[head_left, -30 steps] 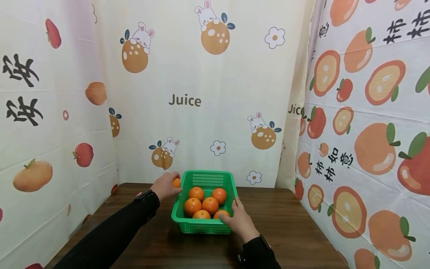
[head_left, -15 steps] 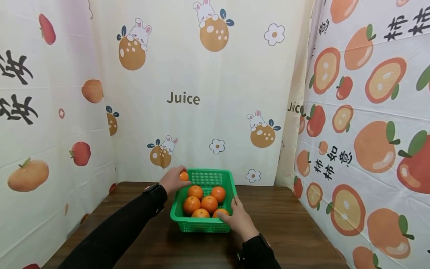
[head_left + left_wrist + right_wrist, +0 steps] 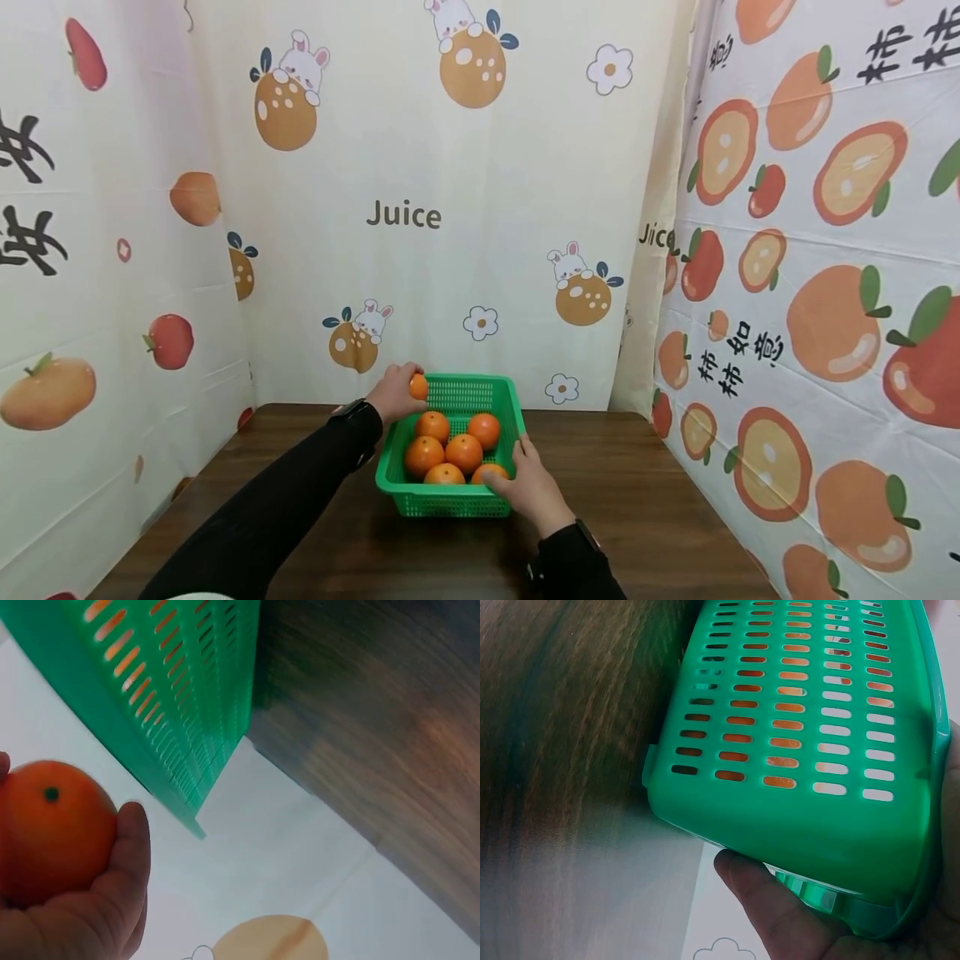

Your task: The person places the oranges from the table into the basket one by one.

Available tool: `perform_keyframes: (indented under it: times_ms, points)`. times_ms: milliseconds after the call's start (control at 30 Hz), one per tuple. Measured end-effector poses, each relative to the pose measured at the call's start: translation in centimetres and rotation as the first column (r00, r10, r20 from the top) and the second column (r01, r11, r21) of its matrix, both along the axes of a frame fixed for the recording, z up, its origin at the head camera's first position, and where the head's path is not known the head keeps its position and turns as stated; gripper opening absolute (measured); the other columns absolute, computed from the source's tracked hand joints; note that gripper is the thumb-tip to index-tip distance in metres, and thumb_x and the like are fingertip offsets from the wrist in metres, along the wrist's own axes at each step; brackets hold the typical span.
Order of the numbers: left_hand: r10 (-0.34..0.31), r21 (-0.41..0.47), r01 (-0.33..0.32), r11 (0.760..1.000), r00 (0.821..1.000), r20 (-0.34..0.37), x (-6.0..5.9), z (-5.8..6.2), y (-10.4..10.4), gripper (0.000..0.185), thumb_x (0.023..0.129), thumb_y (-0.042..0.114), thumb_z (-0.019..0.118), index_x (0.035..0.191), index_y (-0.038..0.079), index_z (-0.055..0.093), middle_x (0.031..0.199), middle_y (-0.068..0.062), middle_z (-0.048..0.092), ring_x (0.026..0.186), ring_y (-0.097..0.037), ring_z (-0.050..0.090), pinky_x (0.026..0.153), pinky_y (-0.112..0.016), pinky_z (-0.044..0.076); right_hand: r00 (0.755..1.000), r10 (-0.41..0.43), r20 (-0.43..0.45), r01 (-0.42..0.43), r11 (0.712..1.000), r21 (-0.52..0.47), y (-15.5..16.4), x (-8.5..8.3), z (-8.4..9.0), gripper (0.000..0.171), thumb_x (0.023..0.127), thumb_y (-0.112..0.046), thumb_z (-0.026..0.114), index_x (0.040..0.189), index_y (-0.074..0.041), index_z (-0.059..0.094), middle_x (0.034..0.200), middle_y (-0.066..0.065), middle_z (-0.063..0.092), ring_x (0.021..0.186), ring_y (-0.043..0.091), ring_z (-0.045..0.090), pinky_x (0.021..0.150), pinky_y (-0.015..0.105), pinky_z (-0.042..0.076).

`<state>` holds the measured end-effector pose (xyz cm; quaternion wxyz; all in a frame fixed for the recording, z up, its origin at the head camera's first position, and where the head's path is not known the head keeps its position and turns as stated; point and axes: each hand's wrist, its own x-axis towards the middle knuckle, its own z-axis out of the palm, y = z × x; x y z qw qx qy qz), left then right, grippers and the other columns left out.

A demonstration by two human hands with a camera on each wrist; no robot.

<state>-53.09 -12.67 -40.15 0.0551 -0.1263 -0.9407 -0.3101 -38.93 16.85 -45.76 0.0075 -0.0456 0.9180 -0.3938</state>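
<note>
While the right hand (image 3: 528,492) grips the near right corner of the basket (image 3: 420,502), thumb under the rim and fingers curled over it, the green tub sits steady on the table (image 3: 637,500); that hold seems meant to keep the light plastic from sliding. Above the far left corner of the basket, the left hand (image 3: 393,393) hangs with an orange (image 3: 417,387) cupped in its curled fingers, the fruit's dimpled end showing in the left wrist view (image 3: 52,829). This orange is clear of the rim, not touching the basket. Six more oranges (image 3: 464,452) lie packed together inside, leaving open floor at the back, nearest the held fruit. Through the slotted wall (image 3: 795,712) the right wrist view shows orange behind the green. Printed curtains (image 3: 405,217) close in the table on three sides.
</note>
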Motion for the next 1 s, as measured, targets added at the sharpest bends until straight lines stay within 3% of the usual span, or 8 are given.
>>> perform_keyframes:
  times_ms: [200, 433, 633, 833, 1000]
  points:
    - [0.014, -0.035, -0.013, 0.999, 1.000, 0.025, -0.4, 0.1, 0.3, 0.077, 0.083, 0.021, 0.078, 0.154, 0.017, 0.047, 0.145, -0.023, 0.040, 0.109, -0.036, 0.054, 0.091, -0.050, 0.051, 1.000, 0.011, -0.008, -0.011, 1.000, 0.002, -0.1, -0.1, -0.1, 0.102, 0.098, -0.061, 0.069, 0.165, 0.004, 0.029, 0.179, 0.017, 0.013, 0.157, 0.049, 0.033, 0.120, 0.067, 0.036]
    - [-0.031, -0.052, 0.032, 0.998, 0.999, 0.021, -0.6, 0.2, -0.1, 0.084, 0.089, 0.019, 0.078, 0.163, 0.013, 0.039, 0.142, -0.024, 0.042, 0.109, -0.033, 0.059, 0.095, -0.050, 0.054, 1.000, 0.014, -0.009, -0.014, 1.000, -0.004, -0.3, 0.0, 0.2, 0.101, 0.098, -0.060, 0.070, 0.165, 0.004, 0.029, 0.179, 0.017, 0.012, 0.157, 0.049, 0.033, 0.120, 0.067, 0.036]
    - [-0.019, -0.133, 0.010, 0.991, 0.998, -0.061, -1.8, -0.4, -0.7, 0.078, 0.093, 0.024, 0.082, 0.160, 0.009, 0.045, 0.137, -0.024, 0.053, 0.107, -0.033, 0.062, 0.098, -0.052, 0.056, 1.000, 0.012, -0.003, -0.012, 1.000, -0.004, -0.5, -0.2, 0.1, 0.099, 0.099, -0.058, 0.070, 0.166, 0.003, 0.029, 0.180, 0.015, 0.012, 0.158, 0.048, 0.032, 0.121, 0.067, 0.035]
    - [0.022, -0.140, -0.037, 0.989, 0.994, -0.107, -2.7, -1.0, -0.7, 0.075, 0.094, 0.022, 0.083, 0.158, 0.009, 0.047, 0.140, -0.023, 0.049, 0.110, -0.036, 0.063, 0.100, -0.053, 0.057, 1.000, 0.022, 0.002, -0.022, 1.000, -0.004, -0.5, -0.3, -0.3, 0.101, 0.098, -0.061, 0.069, 0.166, 0.002, 0.028, 0.180, 0.015, 0.011, 0.157, 0.049, 0.032, 0.120, 0.068, 0.036]
    - [-0.025, -0.209, -0.002, 0.978, 0.991, -0.129, -3.4, -1.0, 0.0, 0.070, 0.095, 0.025, 0.082, 0.156, 0.010, 0.050, 0.135, -0.022, 0.053, 0.108, -0.036, 0.062, 0.096, -0.052, 0.057, 1.000, 0.007, 0.003, -0.007, 1.000, -0.008, -0.2, -0.1, 0.0, 0.100, 0.098, -0.060, 0.069, 0.166, 0.002, 0.028, 0.180, 0.015, 0.011, 0.156, 0.050, 0.033, 0.119, 0.068, 0.036]
